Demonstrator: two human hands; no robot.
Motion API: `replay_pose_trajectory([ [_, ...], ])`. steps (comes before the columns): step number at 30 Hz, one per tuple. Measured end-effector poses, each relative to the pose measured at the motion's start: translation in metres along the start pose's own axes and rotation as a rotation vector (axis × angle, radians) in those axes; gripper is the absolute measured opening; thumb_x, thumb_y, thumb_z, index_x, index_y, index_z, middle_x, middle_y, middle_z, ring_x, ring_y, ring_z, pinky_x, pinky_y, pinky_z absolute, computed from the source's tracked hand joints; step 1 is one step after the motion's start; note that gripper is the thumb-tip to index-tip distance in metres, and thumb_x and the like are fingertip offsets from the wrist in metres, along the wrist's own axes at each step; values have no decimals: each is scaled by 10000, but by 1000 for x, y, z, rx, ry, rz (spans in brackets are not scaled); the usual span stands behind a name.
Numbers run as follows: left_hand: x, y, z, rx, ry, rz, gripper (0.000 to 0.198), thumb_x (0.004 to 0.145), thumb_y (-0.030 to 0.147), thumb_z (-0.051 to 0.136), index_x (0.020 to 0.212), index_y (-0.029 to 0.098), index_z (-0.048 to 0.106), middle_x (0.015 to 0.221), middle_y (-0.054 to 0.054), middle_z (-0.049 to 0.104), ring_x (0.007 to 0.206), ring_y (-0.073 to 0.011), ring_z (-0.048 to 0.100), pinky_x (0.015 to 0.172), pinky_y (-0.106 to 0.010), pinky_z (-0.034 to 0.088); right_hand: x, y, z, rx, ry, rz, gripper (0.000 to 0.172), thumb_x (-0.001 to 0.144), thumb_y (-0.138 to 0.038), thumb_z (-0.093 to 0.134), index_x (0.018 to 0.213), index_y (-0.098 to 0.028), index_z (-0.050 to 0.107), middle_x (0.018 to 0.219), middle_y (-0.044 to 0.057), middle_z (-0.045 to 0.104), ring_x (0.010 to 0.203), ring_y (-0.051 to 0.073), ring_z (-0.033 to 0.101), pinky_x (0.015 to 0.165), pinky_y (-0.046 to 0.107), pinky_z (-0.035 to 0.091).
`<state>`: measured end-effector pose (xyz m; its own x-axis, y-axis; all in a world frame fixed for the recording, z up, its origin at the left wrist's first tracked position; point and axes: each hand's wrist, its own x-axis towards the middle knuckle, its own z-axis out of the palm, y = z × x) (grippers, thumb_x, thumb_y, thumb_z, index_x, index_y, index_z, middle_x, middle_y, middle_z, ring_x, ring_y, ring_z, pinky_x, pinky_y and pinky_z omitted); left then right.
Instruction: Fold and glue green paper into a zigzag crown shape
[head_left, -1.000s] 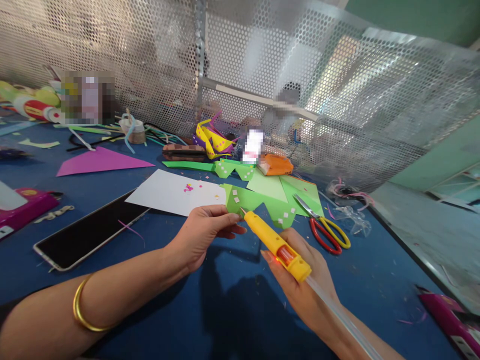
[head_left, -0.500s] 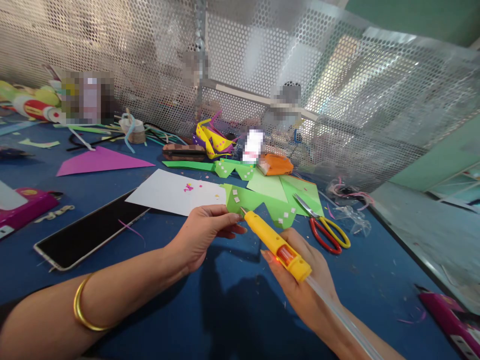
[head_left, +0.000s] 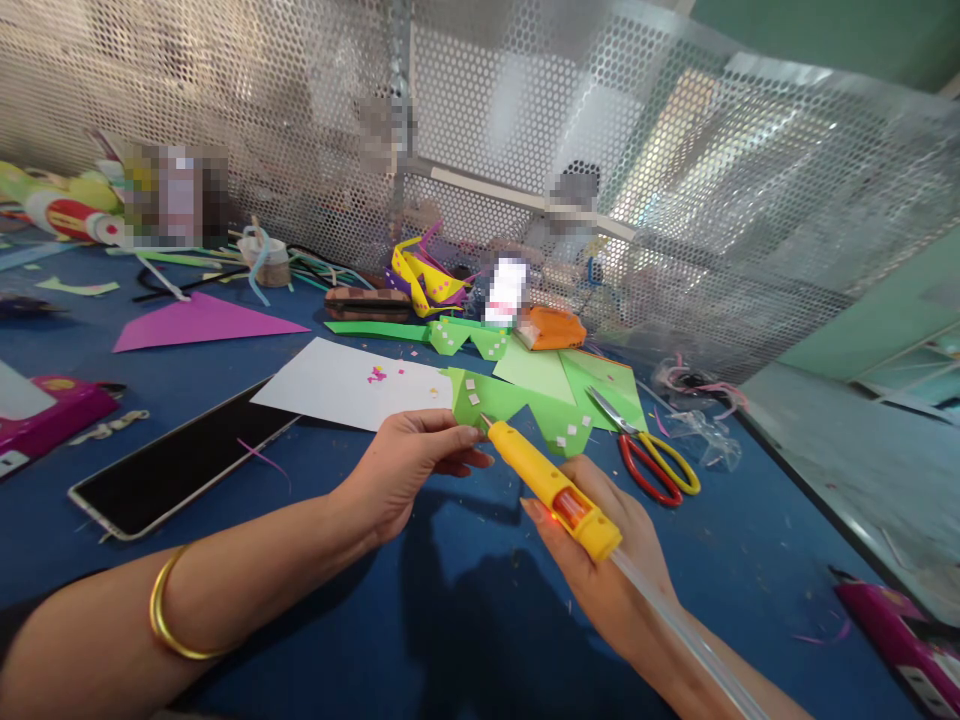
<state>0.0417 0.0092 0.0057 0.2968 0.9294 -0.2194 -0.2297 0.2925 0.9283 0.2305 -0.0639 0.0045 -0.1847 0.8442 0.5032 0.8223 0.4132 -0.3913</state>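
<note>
My left hand [head_left: 420,455] pinches the left end of a green zigzag-edged paper piece [head_left: 510,395], which carries several small pale squares. In my right hand [head_left: 607,530] is a yellow glue gun [head_left: 551,490] with a clear glue stick out of its back and a small red light. Its metal tip meets or hovers just over the green paper beside my left fingertips; contact cannot be made out. Under the paper's left end lies a white sheet [head_left: 337,385] with tiny pink bits on it.
Red-and-yellow-handled scissors [head_left: 649,455] lie right of the green paper. A dark phone [head_left: 180,460] and a purple paper [head_left: 202,325] are at left. Behind are a patterned case [head_left: 367,303], an orange packet [head_left: 553,328] and a perforated metal screen [head_left: 300,130].
</note>
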Motion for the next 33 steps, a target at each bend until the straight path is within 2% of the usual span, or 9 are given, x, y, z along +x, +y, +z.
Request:
replay_pose_trajectory([
  [21,0,0,0,-10,-4,12,67,709,239,767,690,176,753,667,-6,712,650,-119,673,601,-195,475,-1,-1,-1,-37,-6,3,223,931,-383,524,787,-223,464,658,-28,545,510,111,517,460,225,344],
  [33,0,-1,-1,1,-6,3,109,698,266,775,693,161,745,664,-12,711,652,-122,672,608,-198,478,-1,0,0,-44,3,3,221,930,-384,521,790,-221,476,644,-29,550,499,111,519,458,223,350],
])
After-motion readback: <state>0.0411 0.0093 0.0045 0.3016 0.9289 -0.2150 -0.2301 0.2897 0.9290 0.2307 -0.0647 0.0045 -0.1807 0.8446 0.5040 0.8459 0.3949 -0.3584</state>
